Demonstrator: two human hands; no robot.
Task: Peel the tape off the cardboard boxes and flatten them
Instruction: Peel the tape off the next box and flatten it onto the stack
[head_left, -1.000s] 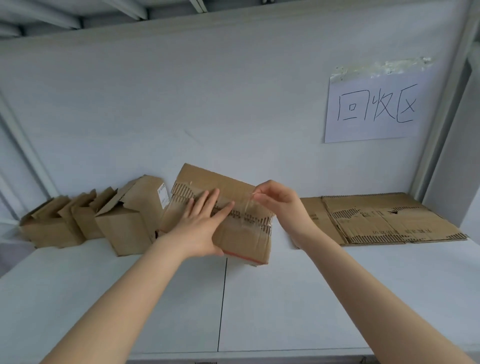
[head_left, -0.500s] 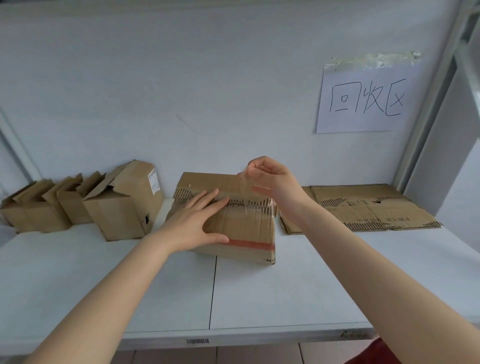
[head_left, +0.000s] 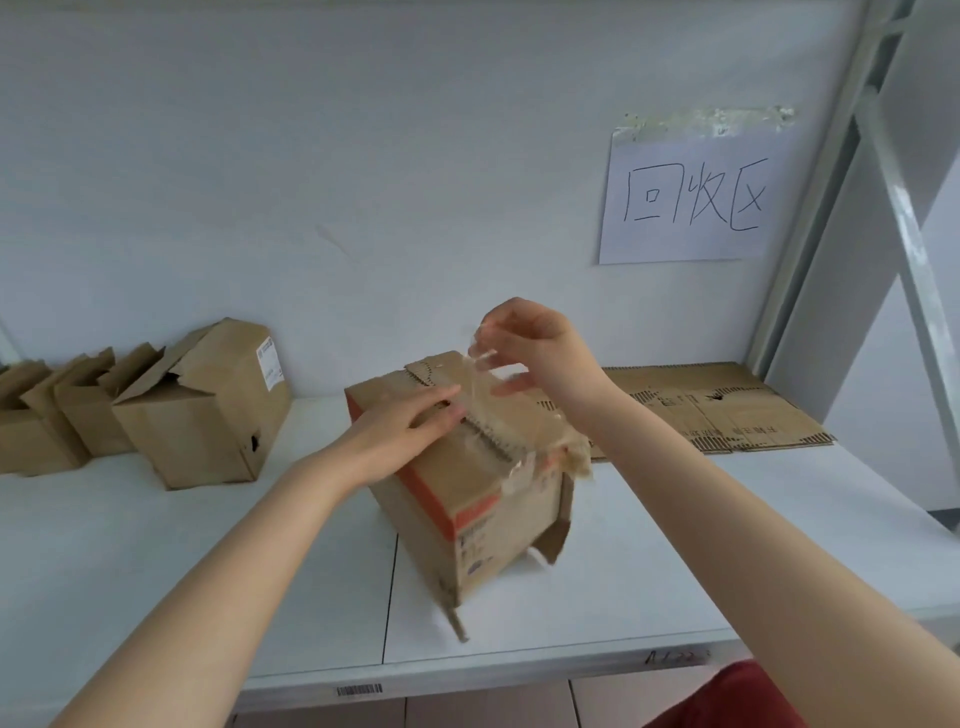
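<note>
Well, the right hand (head_left: 540, 353) pinched a clear tape strip (head_left: 482, 358), blurred, above the brown cardboard box (head_left: 467, 499) on the white table (head_left: 208, 571); the left hand (head_left: 410, 421) pressed flat, fingers straight, covering its seam.

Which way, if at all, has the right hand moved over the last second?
Yes. The right hand, pinching the tape, has risen: it was level with the flattened cardboard and now sits higher, closer to the paper sign.
</note>
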